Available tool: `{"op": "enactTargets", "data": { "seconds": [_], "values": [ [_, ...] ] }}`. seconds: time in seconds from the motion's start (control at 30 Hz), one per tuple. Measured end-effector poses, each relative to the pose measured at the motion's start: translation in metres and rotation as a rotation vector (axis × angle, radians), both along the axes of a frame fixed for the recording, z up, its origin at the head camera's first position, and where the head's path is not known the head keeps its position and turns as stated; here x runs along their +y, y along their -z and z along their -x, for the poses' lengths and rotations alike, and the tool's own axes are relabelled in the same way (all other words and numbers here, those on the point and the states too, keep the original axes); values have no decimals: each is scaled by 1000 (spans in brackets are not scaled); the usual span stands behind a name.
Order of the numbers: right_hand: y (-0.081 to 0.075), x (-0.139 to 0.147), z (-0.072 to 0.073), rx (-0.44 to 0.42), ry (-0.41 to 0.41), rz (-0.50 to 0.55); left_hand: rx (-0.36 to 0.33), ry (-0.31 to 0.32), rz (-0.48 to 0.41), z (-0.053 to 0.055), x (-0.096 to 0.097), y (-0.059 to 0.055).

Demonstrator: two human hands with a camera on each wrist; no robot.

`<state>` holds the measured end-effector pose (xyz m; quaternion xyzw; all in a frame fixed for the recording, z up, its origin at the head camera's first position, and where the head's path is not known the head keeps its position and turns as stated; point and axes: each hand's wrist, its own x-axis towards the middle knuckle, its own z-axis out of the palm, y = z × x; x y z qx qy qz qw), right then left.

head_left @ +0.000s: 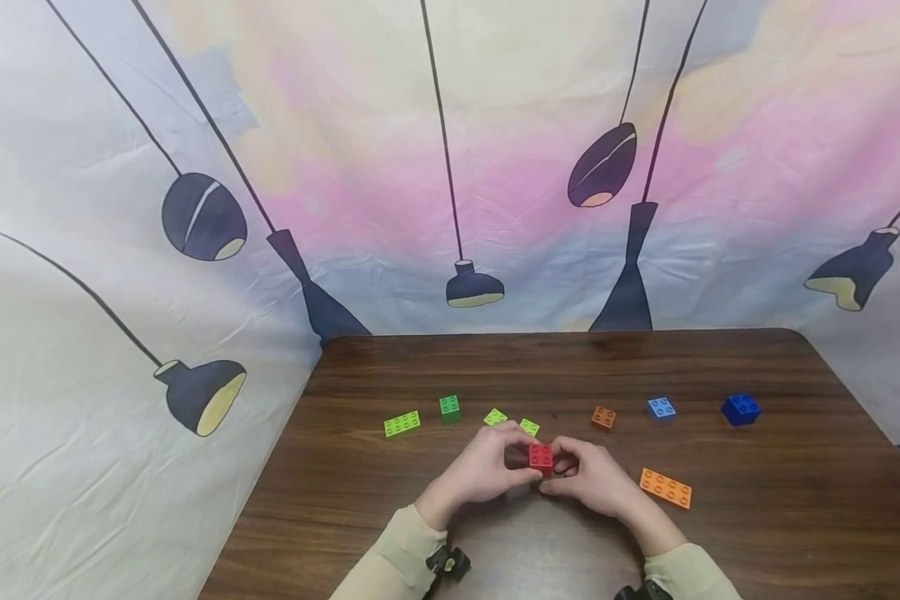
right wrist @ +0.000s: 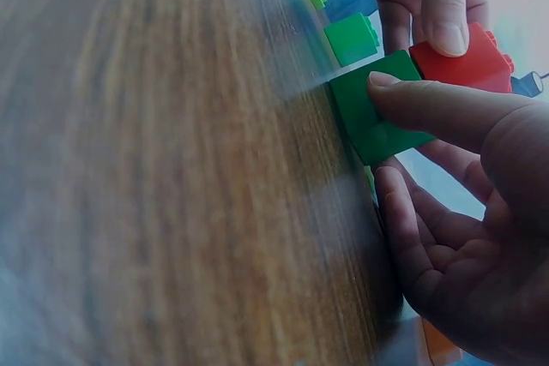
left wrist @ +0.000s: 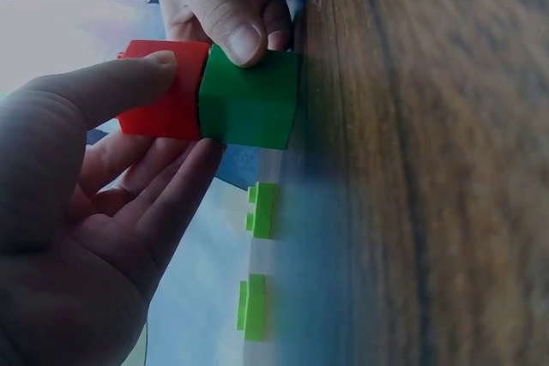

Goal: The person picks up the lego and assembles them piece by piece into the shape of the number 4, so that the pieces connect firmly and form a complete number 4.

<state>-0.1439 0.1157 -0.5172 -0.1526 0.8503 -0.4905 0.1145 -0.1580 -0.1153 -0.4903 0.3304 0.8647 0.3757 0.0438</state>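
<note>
A red toy brick (head_left: 541,457) with studs up top is stacked on a dark green brick (left wrist: 249,102); their faces meet along one seam. My left hand (head_left: 491,468) pinches the red brick, thumb on its near side and fingers behind. On the other side, my right hand (head_left: 596,479) grips the green brick, its thumb (right wrist: 412,100) flat against the near face. The green brick sits close over the wooden table (head_left: 360,533). From the head view the green one is hidden under the red one and the hands.
Beyond the hands lie a long lime brick (head_left: 402,423), a green brick (head_left: 449,408), two small lime bricks (head_left: 496,416), a brown brick (head_left: 603,417), a light blue brick (head_left: 662,407) and a dark blue brick (head_left: 741,409). An orange brick (head_left: 666,488) rests beside the right forearm.
</note>
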Motion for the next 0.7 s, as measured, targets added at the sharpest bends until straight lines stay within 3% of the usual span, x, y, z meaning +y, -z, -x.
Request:
{"op": "enactTargets", "data": {
  "seconds": [0.17, 0.4, 0.7],
  "values": [
    [1, 0, 1, -2, 3, -8, 36, -10, 30, 2, -1, 1],
    [0, 0, 1, -4, 1, -5, 15, 1, 25, 2, 0, 0],
    [1, 1, 1, -4, -11, 2, 41, -14, 70, -2, 2, -3]
  ]
}}
